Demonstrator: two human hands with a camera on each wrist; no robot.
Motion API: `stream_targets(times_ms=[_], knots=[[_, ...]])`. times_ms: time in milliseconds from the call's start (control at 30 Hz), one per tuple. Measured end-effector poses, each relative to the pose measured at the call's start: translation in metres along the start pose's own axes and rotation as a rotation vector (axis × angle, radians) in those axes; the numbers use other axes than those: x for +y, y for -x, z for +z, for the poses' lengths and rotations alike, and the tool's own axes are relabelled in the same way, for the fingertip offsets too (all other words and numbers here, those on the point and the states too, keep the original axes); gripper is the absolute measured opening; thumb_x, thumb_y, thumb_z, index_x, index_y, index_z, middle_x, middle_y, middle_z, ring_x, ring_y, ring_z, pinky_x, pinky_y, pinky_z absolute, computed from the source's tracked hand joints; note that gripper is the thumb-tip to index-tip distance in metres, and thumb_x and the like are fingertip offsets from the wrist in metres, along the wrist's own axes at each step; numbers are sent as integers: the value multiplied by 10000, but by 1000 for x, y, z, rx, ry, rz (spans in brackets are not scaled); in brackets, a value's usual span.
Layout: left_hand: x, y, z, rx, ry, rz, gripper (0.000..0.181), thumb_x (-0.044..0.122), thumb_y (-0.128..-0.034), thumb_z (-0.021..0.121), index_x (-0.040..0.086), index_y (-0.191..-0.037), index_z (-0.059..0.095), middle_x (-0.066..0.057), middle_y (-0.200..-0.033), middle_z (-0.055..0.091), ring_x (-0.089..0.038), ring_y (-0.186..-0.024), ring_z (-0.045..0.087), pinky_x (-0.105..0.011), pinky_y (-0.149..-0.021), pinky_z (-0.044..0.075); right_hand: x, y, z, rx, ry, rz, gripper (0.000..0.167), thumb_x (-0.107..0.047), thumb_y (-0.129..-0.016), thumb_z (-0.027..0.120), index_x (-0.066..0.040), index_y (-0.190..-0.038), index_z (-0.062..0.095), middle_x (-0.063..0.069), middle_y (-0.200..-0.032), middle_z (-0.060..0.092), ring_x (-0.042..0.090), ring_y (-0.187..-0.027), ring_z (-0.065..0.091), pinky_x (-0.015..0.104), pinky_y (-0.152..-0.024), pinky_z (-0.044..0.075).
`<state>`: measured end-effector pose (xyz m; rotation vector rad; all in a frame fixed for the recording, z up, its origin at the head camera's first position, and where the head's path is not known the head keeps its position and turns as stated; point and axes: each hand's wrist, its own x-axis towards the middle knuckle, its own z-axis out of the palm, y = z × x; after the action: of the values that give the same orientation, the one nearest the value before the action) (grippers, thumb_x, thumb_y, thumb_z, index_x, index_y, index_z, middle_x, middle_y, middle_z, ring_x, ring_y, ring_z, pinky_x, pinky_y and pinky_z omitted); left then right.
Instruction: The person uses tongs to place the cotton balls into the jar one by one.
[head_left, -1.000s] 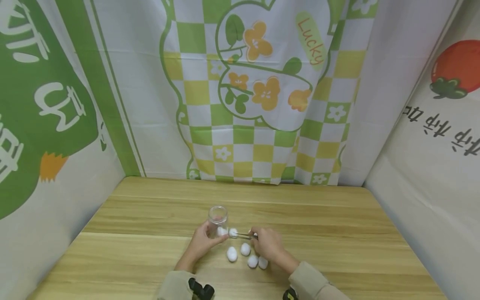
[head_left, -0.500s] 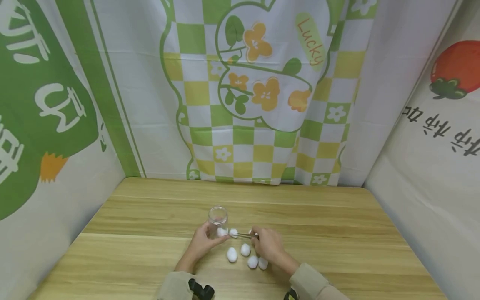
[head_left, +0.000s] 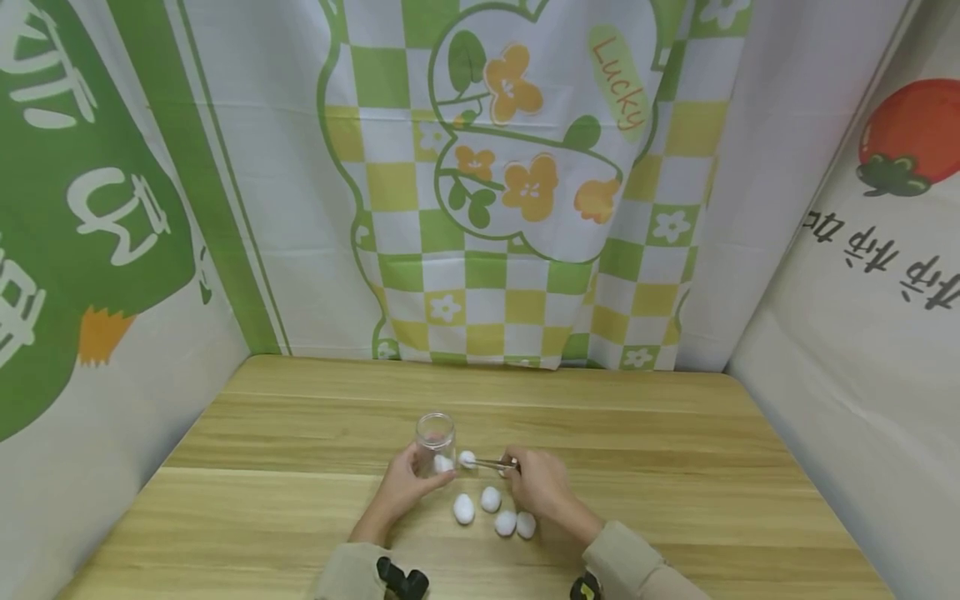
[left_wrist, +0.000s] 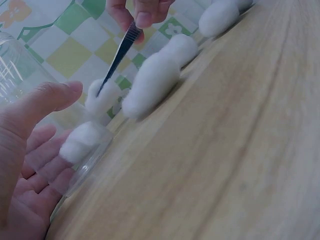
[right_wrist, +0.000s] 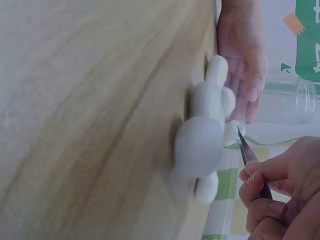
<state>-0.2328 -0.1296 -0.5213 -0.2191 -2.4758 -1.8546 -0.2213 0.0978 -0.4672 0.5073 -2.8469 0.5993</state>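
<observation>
A clear glass jar (head_left: 436, 430) stands upright on the table, a white cotton ball (left_wrist: 82, 142) inside at its bottom. My left hand (head_left: 401, 492) curls round the jar's left and near side, thumb across the front. In my right hand (head_left: 542, 483) I pinch metal tweezers (head_left: 491, 463); their tips hold another cotton ball (head_left: 467, 459) just right of the jar, outside it. The right wrist view shows the tweezers (right_wrist: 248, 154) between thumb and fingers. Several cotton balls (head_left: 464, 509) lie on the table in front of the hands, and one is partly hidden by my right hand.
The wooden table (head_left: 315, 425) reaches back to a checked green, yellow and white curtain (head_left: 465, 292). Printed cloths hang at the left (head_left: 112, 275) and right (head_left: 847, 333) sides.
My right hand has risen slightly away from me, and the cotton ball in the tweezers has lifted a little. My left hand and the jar have hardly moved.
</observation>
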Motion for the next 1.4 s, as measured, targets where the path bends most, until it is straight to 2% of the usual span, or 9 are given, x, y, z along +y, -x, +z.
stream_targets(times_ms=[167, 267, 400, 533, 800, 1133, 1400], knots=[[-1, 0, -1, 9, -43, 69, 623, 262, -795, 779, 3, -1304, 528, -278, -1356, 549, -450, -1274, 516, -565, -1071, 403, 0, -2, -6, 22, -17, 4, 47, -137, -837, 688, -180, -839, 669, -22, -662, 666, 79, -559, 502, 214, -478, 296], [-1, -1, -1, 6, -36, 48, 618, 247, -795, 779, 3, -1305, 528, -274, -1362, 546, -448, -1286, 506, -564, -1087, 389, 0, -4, -9, 25, -30, 4, 51, -139, -837, 696, -179, -830, 664, -23, -642, 647, 65, -537, 465, 205, -465, 285], [1, -2, 1, 15, -9, -31, 606, 168, -793, 780, 10, -1318, 522, -243, -1392, 535, -421, -1325, 483, -542, -1129, 354, 2, -5, -11, 16, -49, -2, 46, -137, -842, 695, -170, -830, 665, -26, -645, 648, 54, -531, 442, 195, -461, 281], [-1, -3, 1, 9, -3, -47, 617, 167, -789, 784, 23, -1327, 519, -231, -1404, 528, -410, -1339, 474, -535, -1140, 342, 0, -3, -14, 23, -52, -15, 17, -142, -854, 688, -154, -847, 678, -24, -648, 659, 41, -521, 432, 183, -454, 280], [0, -3, 1, 7, 12, -44, 627, 196, -774, 799, 49, -1320, 530, -217, -1404, 534, -404, -1341, 474, -536, -1145, 334, -4, -2, -21, 65, -34, -17, 52, -145, -829, 717, -172, -858, 685, -46, -590, 605, 28, -490, 374, 171, -430, 247], [-2, -2, 1, -3, 19, -37, 649, 196, -782, 793, 33, -1341, 506, -227, -1417, 515, -410, -1349, 462, -532, -1147, 330, -6, -2, -27, 136, -22, -38, 60, -150, -817, 730, -182, -814, 679, -50, -566, 594, 14, -492, 374, 172, -429, 229], [0, -2, 1, 1, 11, -31, 645, 185, -784, 793, 10, -1335, 507, -236, -1404, 525, -406, -1342, 471, -513, -1136, 353, -8, -3, -36, 100, -57, -33, 41, -117, -841, 709, -153, -845, 688, -8, -619, 659, 14, -467, 368, 141, -405, 212]])
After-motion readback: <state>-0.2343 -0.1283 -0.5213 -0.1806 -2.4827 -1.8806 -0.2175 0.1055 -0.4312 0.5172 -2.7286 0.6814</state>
